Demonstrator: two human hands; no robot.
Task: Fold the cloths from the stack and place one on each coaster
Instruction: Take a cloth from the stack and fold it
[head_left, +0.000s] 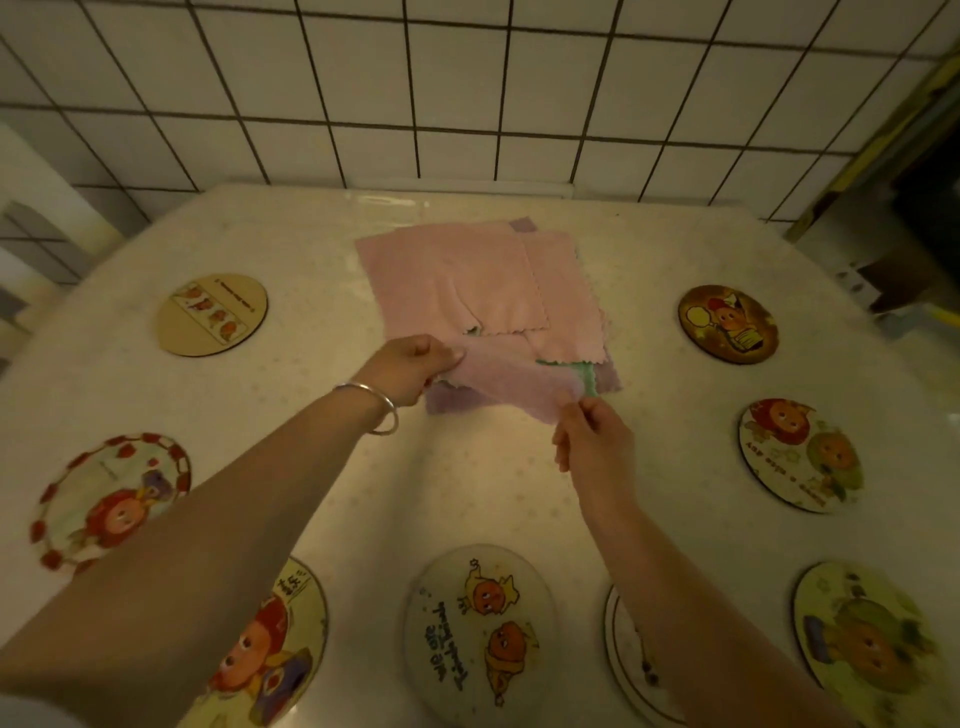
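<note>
The fingers (451, 356) of the left hand (410, 371) are pinched shut on the left edge of a pale pink cloth (511, 382), and the fingers (574, 415) of the right hand (597, 441) are pinched shut on its near right corner, so the cloth hangs stretched between the two hands, lifted just above the near edge of the stack (467, 280). A silver bangle (376, 408) sits on the left wrist. The stack lies in the middle of the desk (311, 239), towards the tiled wall (467, 78): pink cloths on top lie fanned out unevenly, a green cloth (584, 370) shows as a thin edge just beside the right fingers, and a purple cloth (457, 402) shows at the bottom, near the left hand and at the right of the stack. Round coasters ring the stack, well apart from it, and all that show are bare: a tan one (213, 314) at far left, a red-rimmed one (111, 499) nearer on the left, one (270, 644) partly under the left forearm, one (480, 631) at near centre between the forearms, a white one (623, 644) mostly hidden by the right forearm, a green-figured one (867, 639) at near right, one (800, 454) at mid right, and a dark one (727, 323) at far right. Nothing lies between the hands and the stack.
</note>
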